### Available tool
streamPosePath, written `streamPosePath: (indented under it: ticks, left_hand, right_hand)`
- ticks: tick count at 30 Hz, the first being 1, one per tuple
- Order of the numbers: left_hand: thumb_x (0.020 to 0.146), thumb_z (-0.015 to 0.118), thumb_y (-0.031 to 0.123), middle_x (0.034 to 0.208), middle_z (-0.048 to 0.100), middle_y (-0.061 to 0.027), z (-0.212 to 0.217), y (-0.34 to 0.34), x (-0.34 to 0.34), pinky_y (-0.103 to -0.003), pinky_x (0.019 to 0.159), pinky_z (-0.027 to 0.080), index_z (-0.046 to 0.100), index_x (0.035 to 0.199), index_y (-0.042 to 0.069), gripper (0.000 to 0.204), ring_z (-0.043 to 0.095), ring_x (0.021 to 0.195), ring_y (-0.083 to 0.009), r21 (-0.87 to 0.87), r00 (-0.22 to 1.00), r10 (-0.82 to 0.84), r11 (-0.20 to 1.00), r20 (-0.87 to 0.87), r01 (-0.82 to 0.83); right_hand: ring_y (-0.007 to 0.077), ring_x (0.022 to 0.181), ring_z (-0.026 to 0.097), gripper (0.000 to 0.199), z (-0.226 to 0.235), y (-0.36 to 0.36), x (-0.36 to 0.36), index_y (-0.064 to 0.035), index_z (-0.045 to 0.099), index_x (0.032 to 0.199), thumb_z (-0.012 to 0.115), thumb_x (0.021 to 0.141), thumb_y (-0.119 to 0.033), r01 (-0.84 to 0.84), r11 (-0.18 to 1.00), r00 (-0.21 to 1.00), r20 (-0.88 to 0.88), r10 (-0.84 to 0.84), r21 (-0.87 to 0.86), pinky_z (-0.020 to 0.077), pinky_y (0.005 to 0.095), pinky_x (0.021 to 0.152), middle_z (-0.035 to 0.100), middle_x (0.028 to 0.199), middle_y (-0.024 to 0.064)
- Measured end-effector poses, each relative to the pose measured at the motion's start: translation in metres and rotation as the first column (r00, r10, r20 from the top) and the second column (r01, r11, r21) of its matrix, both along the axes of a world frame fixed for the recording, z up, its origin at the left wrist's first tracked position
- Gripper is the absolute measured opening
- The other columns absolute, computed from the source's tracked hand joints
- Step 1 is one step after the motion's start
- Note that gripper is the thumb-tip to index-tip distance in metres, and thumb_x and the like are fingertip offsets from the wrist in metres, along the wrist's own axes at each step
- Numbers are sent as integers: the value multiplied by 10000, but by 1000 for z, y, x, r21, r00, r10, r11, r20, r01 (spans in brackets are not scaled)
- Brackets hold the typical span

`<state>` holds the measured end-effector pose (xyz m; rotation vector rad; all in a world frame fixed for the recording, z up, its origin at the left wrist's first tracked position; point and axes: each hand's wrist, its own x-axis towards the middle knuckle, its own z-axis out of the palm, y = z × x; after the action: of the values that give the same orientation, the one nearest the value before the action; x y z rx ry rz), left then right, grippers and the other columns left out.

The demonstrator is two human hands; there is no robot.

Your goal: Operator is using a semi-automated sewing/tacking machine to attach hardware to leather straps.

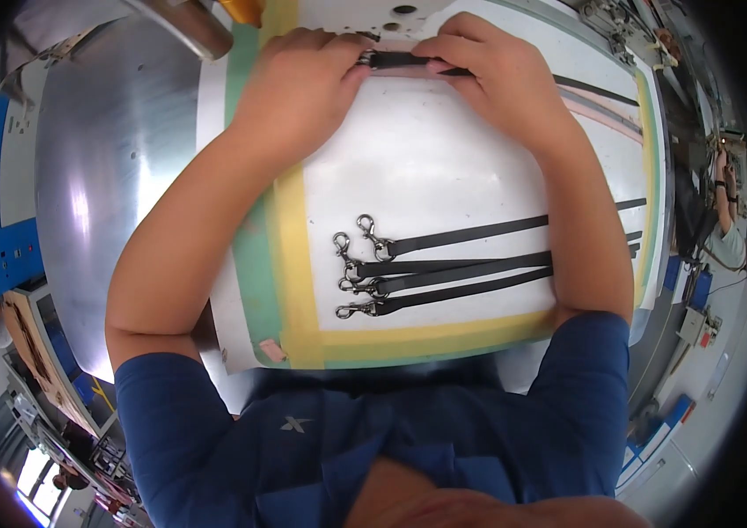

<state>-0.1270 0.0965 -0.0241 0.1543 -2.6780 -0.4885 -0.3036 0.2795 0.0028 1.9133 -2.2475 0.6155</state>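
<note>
Left hand (307, 84) and right hand (504, 84) pinch a strap (400, 60) near the sheet's (426, 150) far edge, its metal end (365, 59) partly hidden; right arm (592, 229) hides part of four straps (470, 233) near the sheet's front.

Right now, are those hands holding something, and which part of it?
Yes, a black strap: the left hand holds it at the end with the metal fitting, the right hand pinches it farther right.

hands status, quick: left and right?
Left hand: closed, fingers gripping the metal-fitted end of a black strap.
Right hand: closed, pinching the same strap farther right.
</note>
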Motion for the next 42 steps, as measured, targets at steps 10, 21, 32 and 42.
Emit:
streamPosePath:
  ticks: [10, 21, 32, 42]
  left_hand:
    - [947, 682, 126, 1087, 727, -104, -4, 1, 0, -435, 909, 534, 724, 1216, 108, 272, 663, 1023, -339, -136, 999, 11, 991, -50, -17]
    - [892, 646, -15, 1092, 707, -105, -1, -1, 1, -419, 874, 550, 742, 1195, 131, 350, 665, 1013, -327, -174, 1000, -21, 984, 18, 24]
    - [856, 623, -65, 1121, 705, -102, -2, -2, 4, -427, 890, 549, 740, 1188, 108, 392, 664, 1024, -331, -202, 997, -62, 978, -51, 51]
    - [828, 604, -60, 1138, 725, -58, 1, -2, 3, -425, 909, 529, 748, 1180, 126, 423, 671, 1030, -298, -302, 999, -38, 953, -10, 33]
  right_hand:
    - [309, 854, 687, 196, 8, -9, 2, -153, 765, 1062, 645, 909, -135, -22, 985, 997, 83, 8, 174, 554, 433, 741, 672, 1009, 67]
    - [321, 889, 688, 277, 3, -11, 1, -183, 763, 1091, 602, 889, -80, -39, 984, 999, 3, 39, 174, 559, 433, 762, 655, 1032, 88]
    - [313, 900, 693, 315, 2, -13, 4, -195, 754, 1125, 573, 899, -71, -64, 977, 998, 19, 61, 201, 562, 434, 766, 652, 1051, 88]
    - [310, 917, 688, 322, 7, -16, 4, -190, 758, 1143, 555, 917, -83, -57, 972, 998, 5, 58, 230, 564, 432, 753, 642, 1041, 95]
